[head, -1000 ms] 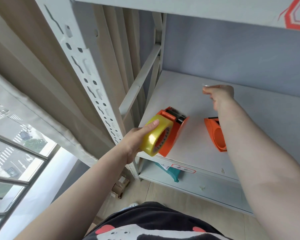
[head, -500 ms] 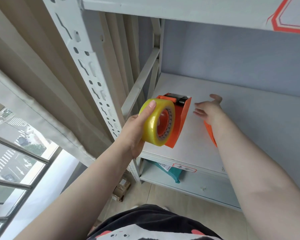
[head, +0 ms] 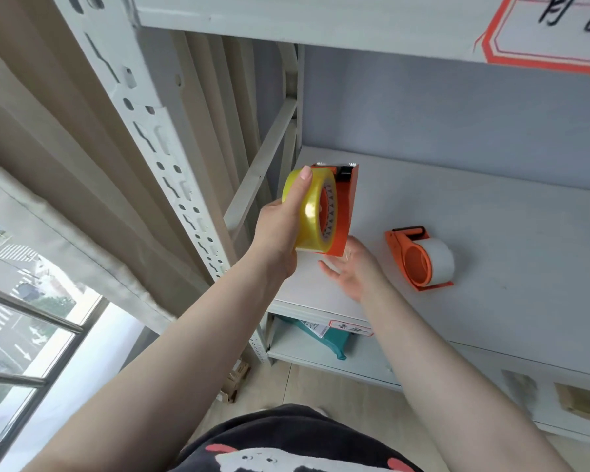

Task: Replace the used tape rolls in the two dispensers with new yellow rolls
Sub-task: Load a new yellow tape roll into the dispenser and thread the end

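Head view, right hand point(head: 349, 270) now under lifted dispenser point(head: 344, 206)

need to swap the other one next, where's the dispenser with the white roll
In the head view, the dispenser with the white roll stands on the shelf board, right of centre, just right of the open right hand and apart from it.

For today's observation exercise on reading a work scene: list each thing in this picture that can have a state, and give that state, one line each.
Yellow tape roll: gripped, lifted off the shelf, against the orange dispenser.
Orange dispenser: raised with the roll, cutter end up.
Second dispenser: on the shelf, holding a whitish roll, untouched.
Left hand: grips the yellow roll.
Right hand: open, fingers spread under the raised dispenser.
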A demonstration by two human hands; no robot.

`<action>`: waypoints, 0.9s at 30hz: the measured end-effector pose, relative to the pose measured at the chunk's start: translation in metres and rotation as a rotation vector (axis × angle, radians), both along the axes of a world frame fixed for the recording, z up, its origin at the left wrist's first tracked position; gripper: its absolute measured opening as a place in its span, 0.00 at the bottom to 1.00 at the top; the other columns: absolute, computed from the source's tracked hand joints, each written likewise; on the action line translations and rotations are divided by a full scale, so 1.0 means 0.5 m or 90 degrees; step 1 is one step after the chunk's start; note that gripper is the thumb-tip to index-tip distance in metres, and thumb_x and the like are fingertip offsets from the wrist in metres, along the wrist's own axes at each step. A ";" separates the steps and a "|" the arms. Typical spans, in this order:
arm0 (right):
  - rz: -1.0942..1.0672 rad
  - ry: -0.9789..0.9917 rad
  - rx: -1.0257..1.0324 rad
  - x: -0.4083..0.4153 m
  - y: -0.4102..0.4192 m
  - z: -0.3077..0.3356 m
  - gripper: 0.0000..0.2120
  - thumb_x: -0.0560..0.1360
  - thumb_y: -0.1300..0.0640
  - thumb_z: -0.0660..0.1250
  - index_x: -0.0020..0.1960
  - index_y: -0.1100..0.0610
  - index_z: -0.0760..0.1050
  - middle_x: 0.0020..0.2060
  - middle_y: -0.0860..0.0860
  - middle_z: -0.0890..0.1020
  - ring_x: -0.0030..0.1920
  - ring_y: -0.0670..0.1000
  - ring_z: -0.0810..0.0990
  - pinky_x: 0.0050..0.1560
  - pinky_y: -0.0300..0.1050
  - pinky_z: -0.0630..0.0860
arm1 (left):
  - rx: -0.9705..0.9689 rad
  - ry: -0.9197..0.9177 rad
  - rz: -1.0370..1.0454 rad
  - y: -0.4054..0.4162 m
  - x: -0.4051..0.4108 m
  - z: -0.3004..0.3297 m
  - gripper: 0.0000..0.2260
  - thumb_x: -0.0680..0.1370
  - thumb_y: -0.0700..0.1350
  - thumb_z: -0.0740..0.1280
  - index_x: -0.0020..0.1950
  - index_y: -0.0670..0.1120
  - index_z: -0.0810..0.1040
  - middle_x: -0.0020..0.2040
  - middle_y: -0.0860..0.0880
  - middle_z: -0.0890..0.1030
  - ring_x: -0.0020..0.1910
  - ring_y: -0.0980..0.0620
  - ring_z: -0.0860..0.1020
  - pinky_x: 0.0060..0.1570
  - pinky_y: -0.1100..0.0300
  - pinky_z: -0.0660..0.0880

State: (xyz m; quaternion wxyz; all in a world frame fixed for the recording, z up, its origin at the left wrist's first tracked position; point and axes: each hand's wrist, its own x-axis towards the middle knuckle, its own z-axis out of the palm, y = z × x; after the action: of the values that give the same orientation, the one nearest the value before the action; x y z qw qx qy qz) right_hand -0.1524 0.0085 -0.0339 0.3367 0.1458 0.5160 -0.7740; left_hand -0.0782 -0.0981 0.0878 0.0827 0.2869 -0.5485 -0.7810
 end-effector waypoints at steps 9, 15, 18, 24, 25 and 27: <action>-0.106 -0.018 -0.139 0.039 0.011 -0.011 0.20 0.77 0.42 0.61 0.62 0.53 0.75 0.56 0.52 0.79 0.56 0.49 0.77 0.43 0.40 0.74 | 0.028 -0.036 0.012 0.017 -0.048 -0.009 0.31 0.66 0.67 0.70 0.57 0.44 0.78 0.52 0.43 0.83 0.50 0.43 0.83 0.55 0.44 0.79; -0.089 0.091 -0.133 0.049 0.012 -0.006 0.07 0.79 0.55 0.63 0.55 0.53 0.76 0.50 0.53 0.84 0.43 0.48 0.78 0.43 0.38 0.72 | 0.043 -0.055 0.022 0.019 -0.072 -0.004 0.27 0.68 0.67 0.70 0.52 0.45 0.77 0.50 0.44 0.83 0.47 0.45 0.84 0.50 0.50 0.81; -0.097 0.130 -0.073 0.055 0.005 -0.003 0.09 0.81 0.58 0.58 0.59 0.55 0.73 0.46 0.52 0.86 0.42 0.49 0.79 0.45 0.39 0.72 | 0.042 -0.061 0.029 0.023 -0.082 -0.005 0.30 0.65 0.70 0.70 0.53 0.46 0.77 0.50 0.44 0.83 0.49 0.44 0.83 0.53 0.48 0.80; -0.112 0.170 0.055 0.081 -0.015 0.006 0.06 0.81 0.57 0.60 0.51 0.59 0.71 0.34 0.46 0.85 0.36 0.46 0.83 0.42 0.39 0.75 | 0.011 -0.058 0.058 0.033 -0.111 -0.026 0.24 0.66 0.69 0.69 0.43 0.49 0.73 0.49 0.46 0.81 0.54 0.43 0.80 0.60 0.46 0.75; -0.126 0.179 0.079 0.081 -0.017 0.007 0.06 0.80 0.57 0.60 0.49 0.60 0.70 0.34 0.45 0.85 0.34 0.45 0.84 0.40 0.38 0.75 | 0.004 -0.062 0.059 0.035 -0.114 -0.032 0.23 0.67 0.69 0.69 0.41 0.49 0.71 0.48 0.46 0.79 0.54 0.43 0.80 0.60 0.46 0.75; -0.158 0.196 0.114 0.080 -0.018 0.008 0.05 0.79 0.59 0.62 0.46 0.60 0.71 0.35 0.47 0.85 0.34 0.45 0.84 0.38 0.37 0.76 | -0.004 -0.070 0.057 0.041 -0.116 -0.043 0.23 0.68 0.69 0.68 0.39 0.50 0.69 0.45 0.46 0.77 0.50 0.43 0.79 0.59 0.48 0.75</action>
State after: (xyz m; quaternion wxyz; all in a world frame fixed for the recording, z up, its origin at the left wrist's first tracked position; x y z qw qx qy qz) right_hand -0.1126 -0.0007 -0.0298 0.1417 0.1179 0.6062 -0.7736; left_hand -0.1364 -0.0779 0.0666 0.0885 0.3534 -0.5409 -0.7581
